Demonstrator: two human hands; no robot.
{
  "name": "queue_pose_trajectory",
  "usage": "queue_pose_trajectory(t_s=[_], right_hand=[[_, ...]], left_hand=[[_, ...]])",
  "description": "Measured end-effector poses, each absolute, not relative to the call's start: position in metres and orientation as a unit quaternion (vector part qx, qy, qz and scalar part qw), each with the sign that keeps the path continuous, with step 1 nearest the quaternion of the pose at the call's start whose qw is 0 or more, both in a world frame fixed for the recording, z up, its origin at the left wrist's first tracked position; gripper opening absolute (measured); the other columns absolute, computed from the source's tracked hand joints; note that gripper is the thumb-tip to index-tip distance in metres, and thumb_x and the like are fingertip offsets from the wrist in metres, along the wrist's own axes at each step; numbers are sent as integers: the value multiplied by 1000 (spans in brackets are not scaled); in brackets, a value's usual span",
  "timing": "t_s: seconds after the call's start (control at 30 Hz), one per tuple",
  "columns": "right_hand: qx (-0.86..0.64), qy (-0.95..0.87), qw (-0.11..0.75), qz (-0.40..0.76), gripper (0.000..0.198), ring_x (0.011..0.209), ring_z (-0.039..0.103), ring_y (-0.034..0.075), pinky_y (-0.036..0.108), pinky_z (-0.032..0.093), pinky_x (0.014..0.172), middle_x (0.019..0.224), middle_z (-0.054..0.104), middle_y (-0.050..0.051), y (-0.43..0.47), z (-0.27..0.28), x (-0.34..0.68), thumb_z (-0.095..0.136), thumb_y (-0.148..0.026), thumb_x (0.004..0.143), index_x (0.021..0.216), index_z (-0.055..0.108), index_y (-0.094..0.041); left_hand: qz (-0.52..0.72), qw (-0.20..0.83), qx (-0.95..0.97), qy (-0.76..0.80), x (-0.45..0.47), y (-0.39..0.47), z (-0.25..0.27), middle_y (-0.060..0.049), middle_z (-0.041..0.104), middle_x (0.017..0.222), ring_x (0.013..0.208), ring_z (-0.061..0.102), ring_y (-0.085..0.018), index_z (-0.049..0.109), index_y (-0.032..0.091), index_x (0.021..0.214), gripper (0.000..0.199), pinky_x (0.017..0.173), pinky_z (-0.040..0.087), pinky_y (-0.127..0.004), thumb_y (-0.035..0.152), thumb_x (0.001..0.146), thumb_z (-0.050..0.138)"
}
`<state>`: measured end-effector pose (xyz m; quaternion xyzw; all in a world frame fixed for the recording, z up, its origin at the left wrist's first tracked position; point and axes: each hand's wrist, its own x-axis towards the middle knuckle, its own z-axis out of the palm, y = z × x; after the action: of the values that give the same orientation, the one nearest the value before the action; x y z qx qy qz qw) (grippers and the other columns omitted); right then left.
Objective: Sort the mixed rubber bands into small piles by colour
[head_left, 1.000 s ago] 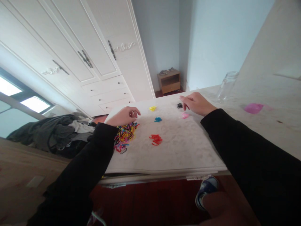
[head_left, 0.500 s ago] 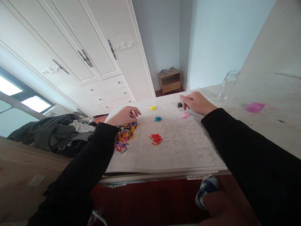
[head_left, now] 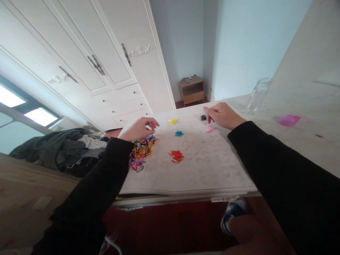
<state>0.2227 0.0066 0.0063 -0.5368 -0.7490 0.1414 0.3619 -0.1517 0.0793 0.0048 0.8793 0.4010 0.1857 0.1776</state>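
Note:
My left hand point(head_left: 140, 128) hovers at the far edge of a mixed heap of small colourful rubber bands point(head_left: 142, 152). Its fingers are bent with a gap between them, and I make out nothing in them. Beside a small pile of black rubber bands point(head_left: 203, 117) is my right hand point(head_left: 223, 115), its fingers curved and apart, just above some pink rubber bands point(head_left: 209, 129). Between the hands lie separate little piles of yellow rubber bands point(head_left: 173, 121), blue rubber bands point(head_left: 179, 133) and, nearer me, red rubber bands point(head_left: 176, 156).
A clear glass jar point(head_left: 259, 95) stands at the right back of the white table point(head_left: 202, 173), near a bright pink object point(head_left: 289, 120). Dark clothes point(head_left: 55, 150) are heaped on the left. Beyond are a white wardrobe point(head_left: 106, 46) and a small wooden nightstand point(head_left: 192, 92).
My left hand has lifted slightly off the mixed heap, and its fingers have curled a little. My right hand has hardly moved.

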Motion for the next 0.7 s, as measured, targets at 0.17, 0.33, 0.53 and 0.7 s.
queue_pose_trajectory(t_s=[0.17, 0.33, 0.53, 0.7], right_hand=[[-536, -749, 364, 139, 61, 45, 43, 12, 33, 32, 61, 39, 39, -1, 7, 6, 223, 46, -46, 99, 49, 63, -17], [-535, -751, 360, 139, 60, 45, 43, 12, 33, 32, 61, 39, 40, -1, 7, 5, 223, 46, -45, 99, 49, 63, -17], [-532, -751, 366, 136, 65, 45, 43, 13, 33, 33, 61, 39, 40, 0, 8, 5, 222, 47, -55, 98, 48, 64, -17], [-534, -750, 366, 137, 65, 46, 43, 13, 33, 34, 61, 38, 39, -1, 7, 6, 222, 47, -55, 98, 48, 64, -17]], left_hand=[[184, 185, 873, 413, -152, 79, 5, -8, 77, 93, 81, 70, -18, 75, 15, 100, 29, 74, 58, -31, 23, 74, 66], [124, 145, 867, 460, -152, 74, 15, -6, 74, 79, 73, 67, -18, 76, 15, 91, 24, 66, 52, -29, 27, 71, 68], [42, 152, 873, 462, -152, 69, 16, -5, 74, 80, 71, 67, -17, 77, 17, 96, 30, 62, 47, -27, 34, 72, 70], [77, 205, 858, 464, -149, 66, 17, -3, 72, 74, 65, 66, -16, 72, 17, 98, 29, 59, 48, -26, 26, 71, 68]])
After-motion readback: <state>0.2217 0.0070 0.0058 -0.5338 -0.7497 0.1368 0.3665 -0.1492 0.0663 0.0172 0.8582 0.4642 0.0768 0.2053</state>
